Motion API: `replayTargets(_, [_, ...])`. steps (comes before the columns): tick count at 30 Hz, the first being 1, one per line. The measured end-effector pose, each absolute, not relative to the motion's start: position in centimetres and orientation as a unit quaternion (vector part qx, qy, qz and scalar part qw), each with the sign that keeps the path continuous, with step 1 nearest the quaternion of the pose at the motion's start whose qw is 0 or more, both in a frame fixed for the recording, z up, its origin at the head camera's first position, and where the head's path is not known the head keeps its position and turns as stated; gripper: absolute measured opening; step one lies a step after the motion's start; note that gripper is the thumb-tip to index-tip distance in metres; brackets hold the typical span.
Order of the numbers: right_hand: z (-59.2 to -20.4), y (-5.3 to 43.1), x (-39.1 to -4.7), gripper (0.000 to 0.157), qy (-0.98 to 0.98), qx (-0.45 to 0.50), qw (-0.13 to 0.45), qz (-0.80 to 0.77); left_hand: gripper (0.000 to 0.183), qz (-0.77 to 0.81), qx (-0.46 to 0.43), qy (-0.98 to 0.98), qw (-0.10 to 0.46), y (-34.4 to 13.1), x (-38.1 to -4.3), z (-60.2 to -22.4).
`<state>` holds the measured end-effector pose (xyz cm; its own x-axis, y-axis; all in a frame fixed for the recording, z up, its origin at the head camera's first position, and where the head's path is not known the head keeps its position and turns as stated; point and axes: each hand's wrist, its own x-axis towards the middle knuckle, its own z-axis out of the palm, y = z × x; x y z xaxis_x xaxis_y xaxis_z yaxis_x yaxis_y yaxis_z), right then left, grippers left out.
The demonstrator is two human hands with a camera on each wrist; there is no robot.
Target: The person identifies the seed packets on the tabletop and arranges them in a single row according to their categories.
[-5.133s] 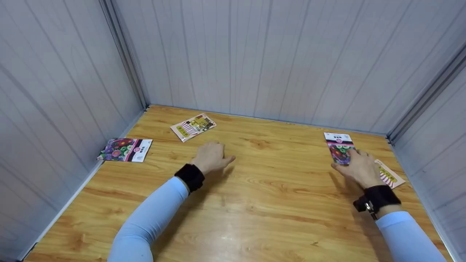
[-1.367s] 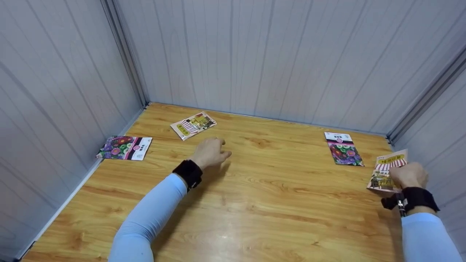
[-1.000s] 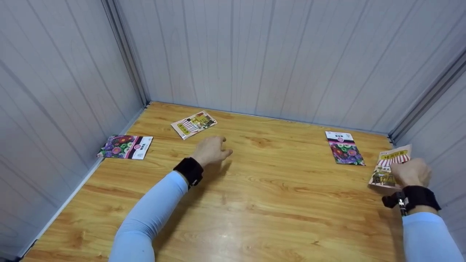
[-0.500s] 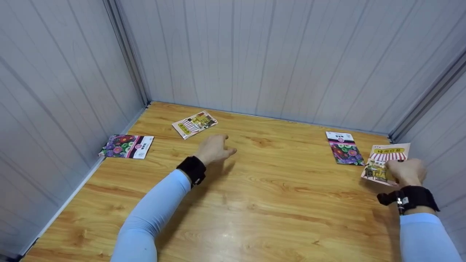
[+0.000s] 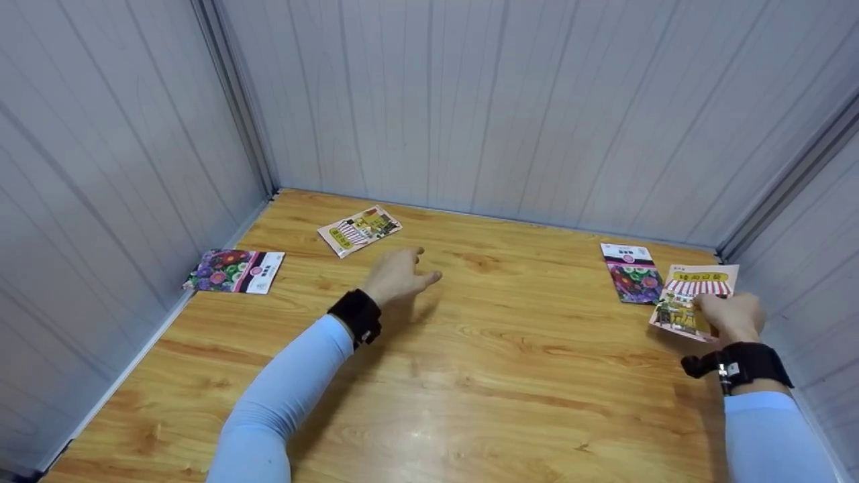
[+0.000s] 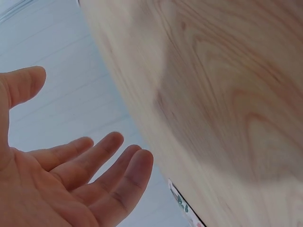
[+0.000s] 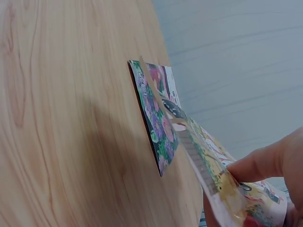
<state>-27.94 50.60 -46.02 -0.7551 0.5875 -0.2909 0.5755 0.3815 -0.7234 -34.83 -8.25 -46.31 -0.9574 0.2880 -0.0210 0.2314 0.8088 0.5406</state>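
My right hand (image 5: 733, 315) pinches a pale pink seed packet (image 5: 694, 288) with a striped awning and a yellow label, thumb on its face in the right wrist view. The packet is raised and tilted above the table. Just left of it lies a flower-print seed packet (image 5: 633, 274), seen behind it in the right wrist view (image 7: 154, 109). My left hand (image 5: 397, 276) hovers over the table with fingers spread loosely and nothing in them; its palm shows in the left wrist view. Nearest to it is another awning-print seed packet (image 5: 360, 230), lying flat.
A second flower-print seed packet (image 5: 235, 271) lies at the table's left edge, against the left wall (image 5: 100, 201). Grey panel walls close in the wooden table (image 5: 483, 376) at the back (image 5: 456, 107) and right.
Over five seconds my right hand moved from the flower-print packet to the awning-print one, gripped and lifted it, and lately carried it left. My left hand has barely shifted.
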Motion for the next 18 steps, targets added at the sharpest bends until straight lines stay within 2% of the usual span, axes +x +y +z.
replayTargets(6, [-46.3,49.6,-28.3,0.026,-0.833,-0.337,0.019,0.439,0.087,0.279,0.134,0.95,0.047,-8.1,-34.8,-46.4])
replayTargets(8, [-46.3,49.2,-28.4,0.022,-0.831,-0.334,0.021,0.444,0.085,0.283,0.135,0.949,0.046,-8.1,-34.7,-46.5])
replayTargets(18, [-45.4,47.7,-29.2,0.029,-0.831,-0.322,0.016,0.454,0.093,0.299,0.14,0.943,0.041,-8.0,-34.6,-46.4])
